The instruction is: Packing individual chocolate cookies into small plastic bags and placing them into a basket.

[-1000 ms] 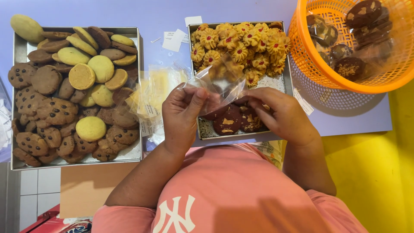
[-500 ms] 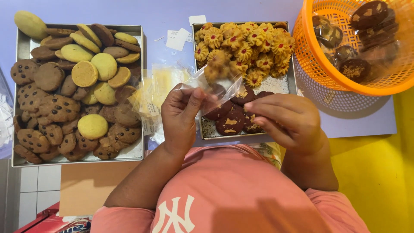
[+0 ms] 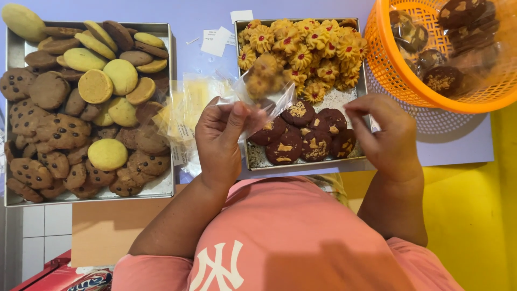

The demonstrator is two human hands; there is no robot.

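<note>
Lilac table: cookie trays, orange basket flank hands.

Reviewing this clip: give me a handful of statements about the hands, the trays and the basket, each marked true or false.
1. The left hand pinches a small clear plastic bag. True.
2. The right hand holds a dark cookie. False: its fingers are curled but hold nothing, just above the dark brown cookies.
3. The orange basket holds wrapped dark cookies. True.
4. The right-hand tray holds only dark cookies. False: yellow cookies with red centres fill its far part.
5. The left-hand tray is stacked with chip-studded, plain brown and pale yellow cookies. True.
</note>
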